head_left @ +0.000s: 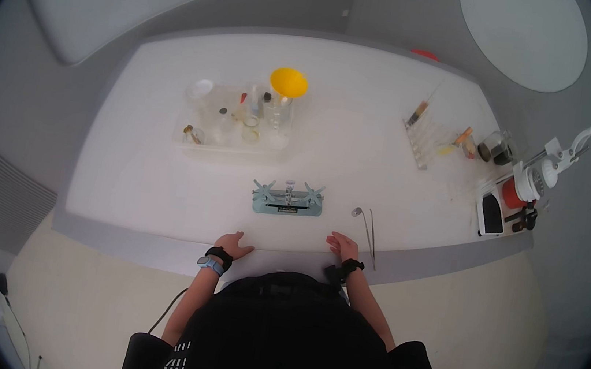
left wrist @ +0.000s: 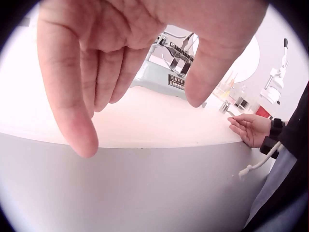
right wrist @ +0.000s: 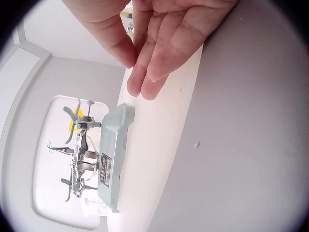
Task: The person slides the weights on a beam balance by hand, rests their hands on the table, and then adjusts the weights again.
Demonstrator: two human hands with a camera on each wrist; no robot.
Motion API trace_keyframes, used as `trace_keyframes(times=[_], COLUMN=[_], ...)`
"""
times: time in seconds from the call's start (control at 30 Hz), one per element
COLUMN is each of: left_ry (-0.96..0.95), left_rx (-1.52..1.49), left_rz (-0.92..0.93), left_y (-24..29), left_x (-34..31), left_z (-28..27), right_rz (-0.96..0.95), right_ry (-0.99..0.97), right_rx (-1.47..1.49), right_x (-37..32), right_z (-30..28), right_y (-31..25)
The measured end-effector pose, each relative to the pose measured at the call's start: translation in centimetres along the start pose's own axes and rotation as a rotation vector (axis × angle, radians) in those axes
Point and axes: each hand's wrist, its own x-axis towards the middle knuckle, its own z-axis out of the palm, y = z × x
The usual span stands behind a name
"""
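Observation:
A pale green balance scale with a dark label stands on the white table in front of the person. The left hand lies at the table's front edge, left of the scale; in the left wrist view that hand has relaxed fingers and holds nothing. At the same edge, on the right, is the right hand, also empty, its fingers loosely bent in the right wrist view. Tweezers and a small metal item lie just beyond the right hand. Neither hand touches the scale.
At the back left a clear tray holds several bottles, with a yellow funnel at its corner. On the right are a test tube rack, a syringe, some jars and a white lever press.

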Motion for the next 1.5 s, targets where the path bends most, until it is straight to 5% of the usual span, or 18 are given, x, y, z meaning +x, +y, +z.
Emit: trace_keyframes(times=[0.33, 0.6, 0.93, 1.5], left_ry=[-0.023, 0.228, 0.294, 0.328], left_rx=[-0.086, -0.439, -0.332, -0.343], left_rz=[-0.037, 0.24, 0.324, 0.321], left_y=[0.5, 3.1, 4.0, 4.2], left_x=[-0.4, 0.2, 2.3, 2.9], left_z=[-0.3, -0.8, -1.0, -0.6], right_rz=[-0.013, 0.094, 0.177, 0.203], right_ry=[0.024, -0.068, -0.366, -0.278], right_rx=[-0.018, -0.104, -0.133, -0.151], right_x=[-0.3, 0.2, 0.6, 2.0], right_z=[0.2, 3.0, 10.1, 12.3], right_y=[-0.3, -2.4, -3.7, -3.0])
